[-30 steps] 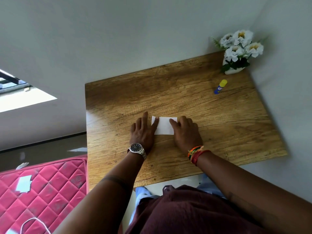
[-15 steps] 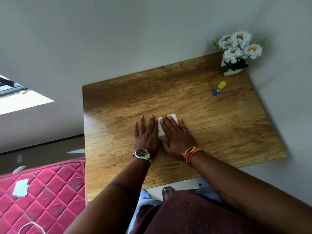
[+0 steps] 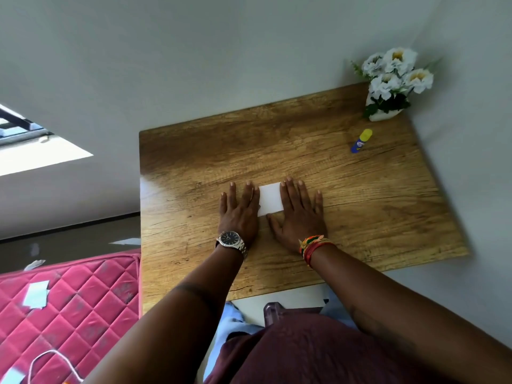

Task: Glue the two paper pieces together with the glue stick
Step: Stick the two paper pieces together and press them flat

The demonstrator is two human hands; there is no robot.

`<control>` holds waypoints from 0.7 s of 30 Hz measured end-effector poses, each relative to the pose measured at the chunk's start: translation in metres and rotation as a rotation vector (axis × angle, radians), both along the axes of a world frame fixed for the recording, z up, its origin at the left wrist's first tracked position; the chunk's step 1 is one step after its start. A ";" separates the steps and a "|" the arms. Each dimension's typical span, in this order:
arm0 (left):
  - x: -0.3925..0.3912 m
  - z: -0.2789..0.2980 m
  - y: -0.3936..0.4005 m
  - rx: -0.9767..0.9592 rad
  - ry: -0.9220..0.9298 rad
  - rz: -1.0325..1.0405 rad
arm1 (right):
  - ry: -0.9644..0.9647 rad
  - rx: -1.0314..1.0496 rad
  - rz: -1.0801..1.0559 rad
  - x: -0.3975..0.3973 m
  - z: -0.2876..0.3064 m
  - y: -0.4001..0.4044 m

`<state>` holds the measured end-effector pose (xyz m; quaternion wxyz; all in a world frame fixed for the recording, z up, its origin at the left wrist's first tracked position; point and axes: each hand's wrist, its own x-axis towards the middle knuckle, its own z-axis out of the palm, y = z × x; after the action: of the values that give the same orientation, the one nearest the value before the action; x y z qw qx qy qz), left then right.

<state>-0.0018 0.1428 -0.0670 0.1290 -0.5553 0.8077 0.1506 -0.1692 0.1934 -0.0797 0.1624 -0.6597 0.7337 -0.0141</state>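
Observation:
A small white paper lies flat near the middle of the wooden table; I cannot tell one piece from two. My left hand rests flat with fingers spread, overlapping the paper's left edge. My right hand lies flat too, its fingers on the paper's right edge and its thumb below the paper. Neither hand grips anything. The glue stick, blue with a yellow cap, lies capped at the far right of the table, well away from both hands.
A white pot of white flowers stands in the far right corner against the walls. A pink quilted mattress with paper scraps and a white cord sits left of the table. A purple chair part shows below the table's near edge.
Half a second ago both hands lay side by side covering most of the paper. They have since slid apart sideways, uncovering the paper's middle.

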 end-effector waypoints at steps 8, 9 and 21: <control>-0.031 0.009 0.005 -0.103 0.091 -0.248 | 0.000 0.064 0.027 -0.001 -0.001 -0.003; -0.029 0.008 0.001 -0.069 0.072 -0.224 | 0.003 0.057 0.027 -0.001 -0.001 -0.003; 0.019 -0.016 0.012 -0.093 0.057 0.051 | 0.031 0.033 0.020 0.001 -0.002 -0.003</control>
<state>0.0176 0.1551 -0.0829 0.0762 -0.5767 0.8026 0.1318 -0.1684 0.1909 -0.0821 0.1619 -0.6644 0.7296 0.0099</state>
